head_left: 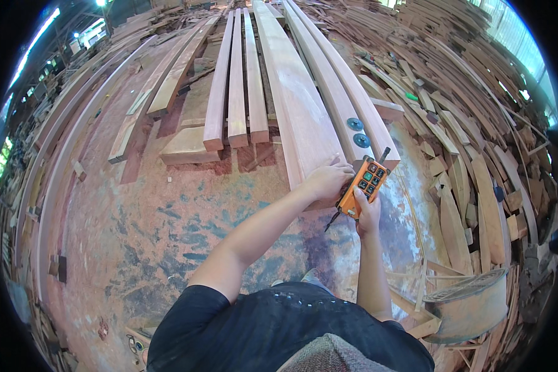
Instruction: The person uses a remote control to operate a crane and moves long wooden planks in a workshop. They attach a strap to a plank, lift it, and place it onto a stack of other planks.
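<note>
My right hand [368, 212] is closed around an orange handheld remote control [363, 187] with several dark buttons and a short black antenna; the thumb lies over its lower buttons. A dark strap hangs from its lower end. My left hand [330, 180] lies with its fingers stretched out on the near end of a wide, pale sawn plank [301, 105], just left of the remote. Two dark blue-green round discs [361, 141] rest on the long beam [328, 87] beside that plank, just beyond the remote.
Several narrower beams [236, 93] extend away to the left, propped above the floor on a wooden block [189, 147]. Stacked offcuts and boards [456, 211] crowd the right side. A round drum-like object [468, 307] stands at lower right. Long timbers [74, 136] line the left.
</note>
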